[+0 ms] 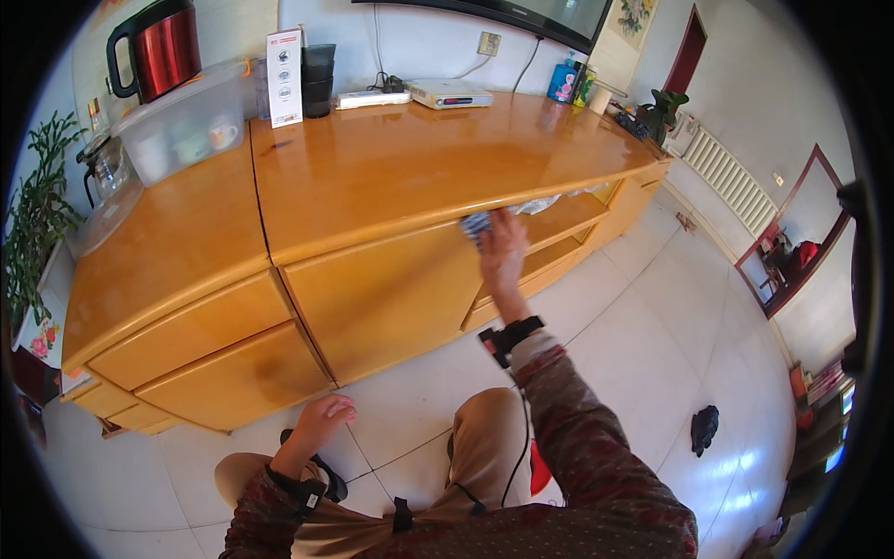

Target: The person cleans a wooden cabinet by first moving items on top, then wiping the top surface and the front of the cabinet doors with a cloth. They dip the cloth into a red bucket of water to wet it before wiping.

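My right hand (pixel 504 253) presses a blue-and-white patterned cloth (pixel 477 225) against the top right of a wooden cabinet door (pixel 384 293), just under the overhanging edge of the cabinet top (pixel 391 168). Part of the cloth is hidden behind my fingers. Right of this hand, clear plastic (pixel 539 205) shows in the open shelf compartment (pixel 569 220). Near my left knee, my left hand (pixel 325 423) hangs in front of the lower drawers (pixel 223 363), its fingers loosely curled; no object shows in it.
A plastic bin (pixel 185 133) with cups carries a red kettle (pixel 166 52). Dark cups (pixel 318 87), a white box (pixel 285 80), a set-top box (pixel 450 94) and bottles (pixel 562 80) stand along the back. A dark crumpled item (pixel 705 430) lies on the tiled floor.
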A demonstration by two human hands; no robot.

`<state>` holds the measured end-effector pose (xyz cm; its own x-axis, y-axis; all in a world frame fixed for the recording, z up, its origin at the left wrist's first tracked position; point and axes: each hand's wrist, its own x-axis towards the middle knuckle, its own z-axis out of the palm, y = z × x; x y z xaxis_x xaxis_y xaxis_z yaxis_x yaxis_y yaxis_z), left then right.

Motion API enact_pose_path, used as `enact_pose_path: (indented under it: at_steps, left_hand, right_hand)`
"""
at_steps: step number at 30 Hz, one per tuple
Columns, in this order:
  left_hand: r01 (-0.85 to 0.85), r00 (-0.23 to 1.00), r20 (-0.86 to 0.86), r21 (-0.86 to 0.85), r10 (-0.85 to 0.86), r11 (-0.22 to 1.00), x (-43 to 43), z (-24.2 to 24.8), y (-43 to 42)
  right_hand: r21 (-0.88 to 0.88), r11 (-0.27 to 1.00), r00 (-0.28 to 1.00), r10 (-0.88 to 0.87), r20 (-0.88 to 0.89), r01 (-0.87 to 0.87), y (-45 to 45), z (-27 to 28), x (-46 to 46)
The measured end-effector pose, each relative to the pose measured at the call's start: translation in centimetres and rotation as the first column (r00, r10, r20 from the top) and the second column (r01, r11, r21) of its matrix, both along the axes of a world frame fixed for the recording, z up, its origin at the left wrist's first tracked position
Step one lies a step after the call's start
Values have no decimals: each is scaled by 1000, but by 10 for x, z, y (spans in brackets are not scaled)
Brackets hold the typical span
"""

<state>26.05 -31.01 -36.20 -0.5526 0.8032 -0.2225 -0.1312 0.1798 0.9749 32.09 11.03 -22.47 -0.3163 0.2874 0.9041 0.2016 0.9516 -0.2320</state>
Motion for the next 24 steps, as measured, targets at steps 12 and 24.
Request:
enact_pose_path:
  at_steps: [12, 24]
  left_hand:
    - [-130, 991, -17, 74, 132, 989, 4, -7, -23]
    - [-106, 969, -228, -31, 96, 994, -8, -1, -9]
  right_hand:
    - [130, 988, 985, 107, -133, -89, -33, 9, -7]
    - [-17, 902, 901, 432, 32, -431, -236, -25, -91]
